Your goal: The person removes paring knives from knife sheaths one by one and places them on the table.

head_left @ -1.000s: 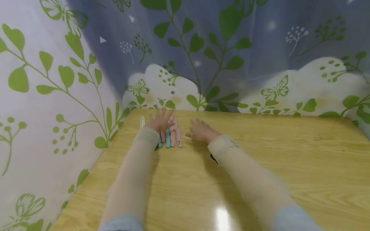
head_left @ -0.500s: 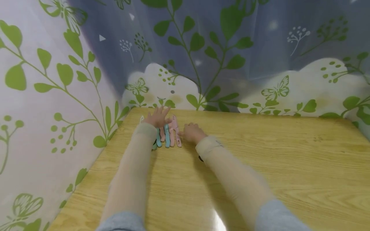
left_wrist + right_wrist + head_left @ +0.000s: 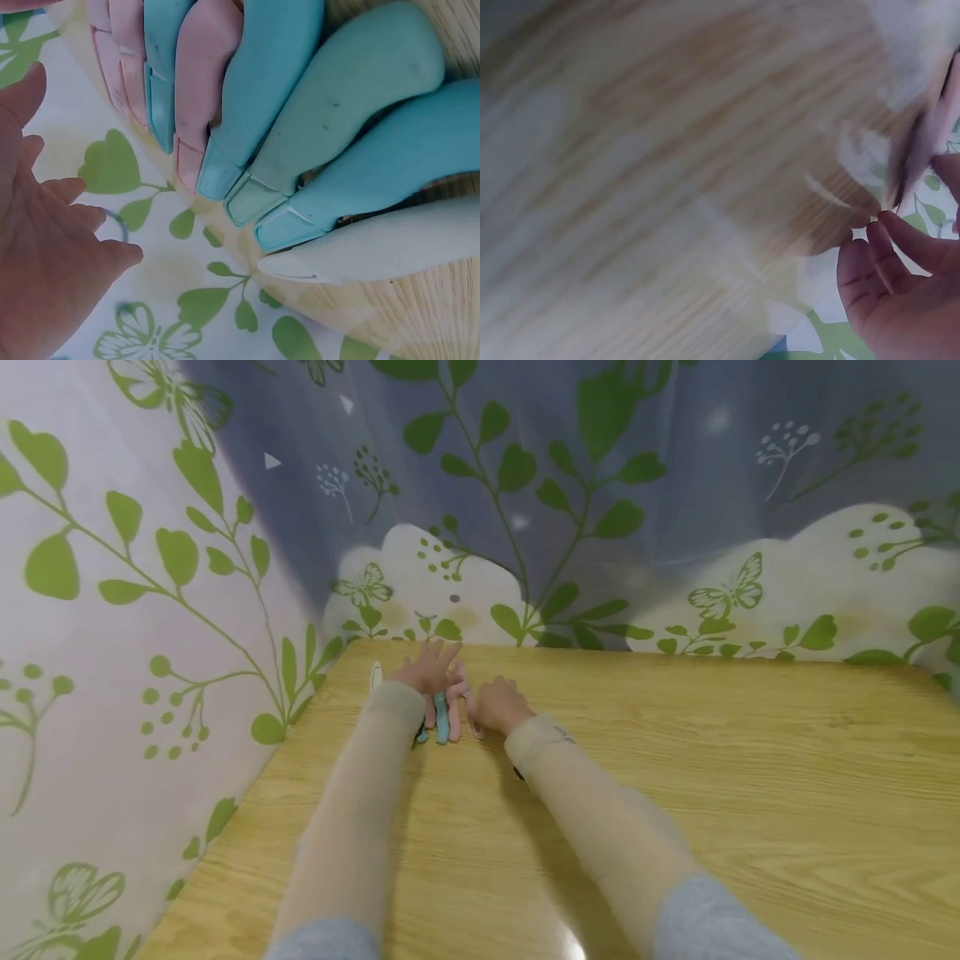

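White peg is far left of the row on the wood-grain table, then first blue peg, green peg, second blue peg, first pink peg.

My left hand is over the row, fingers spread, gripping nothing; can't tell if it touches any peg. Best use, I think: a light stop; pressing hard could splay the fan.

Right of it: third blue peg, inner pink peg, end pink peg.

My right hand is at the end pink peg's outer side, fingers curled, thumb and fingertips nearly closed in a pinch on it. Blurred up close, so can't tell how firm. I'd pinch one leg only, move slowly, clear the inner pink peg without dragging it.
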A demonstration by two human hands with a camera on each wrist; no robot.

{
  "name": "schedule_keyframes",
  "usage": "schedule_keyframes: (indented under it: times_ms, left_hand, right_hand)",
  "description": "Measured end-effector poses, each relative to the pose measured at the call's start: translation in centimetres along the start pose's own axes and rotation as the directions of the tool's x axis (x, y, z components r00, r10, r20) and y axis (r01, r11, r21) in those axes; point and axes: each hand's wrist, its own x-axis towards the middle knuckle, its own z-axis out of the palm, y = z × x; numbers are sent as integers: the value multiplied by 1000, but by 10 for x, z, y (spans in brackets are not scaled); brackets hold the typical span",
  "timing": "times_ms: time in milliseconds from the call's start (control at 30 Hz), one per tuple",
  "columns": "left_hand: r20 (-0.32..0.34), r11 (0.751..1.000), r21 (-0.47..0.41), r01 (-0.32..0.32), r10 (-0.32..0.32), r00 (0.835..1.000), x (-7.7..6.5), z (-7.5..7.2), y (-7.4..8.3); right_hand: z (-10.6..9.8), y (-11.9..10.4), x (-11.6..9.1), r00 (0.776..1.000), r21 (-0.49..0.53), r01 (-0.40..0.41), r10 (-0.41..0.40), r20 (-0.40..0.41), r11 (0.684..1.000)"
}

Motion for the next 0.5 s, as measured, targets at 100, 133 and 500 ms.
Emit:
schedule_keyframes:
  times_ms: [100, 133, 500]
  left_hand:
    - [3, 1000, -9, 2, -2, 1000, 2, 4, 4]
    - [-2, 1000, 0, -3, 3, 1000, 3, 5, 5]
    - [75, 941, 333, -55, 32, 997, 20, 13, 22]
  right_hand:
    - [1, 1, -2, 1000, 5, -5, 5, -8, 1000]
    - [0, 1, -2, 1000, -1, 3, -3, -10, 1000]
    - [-7, 9, 0, 999, 28, 32, -33, 39, 999]
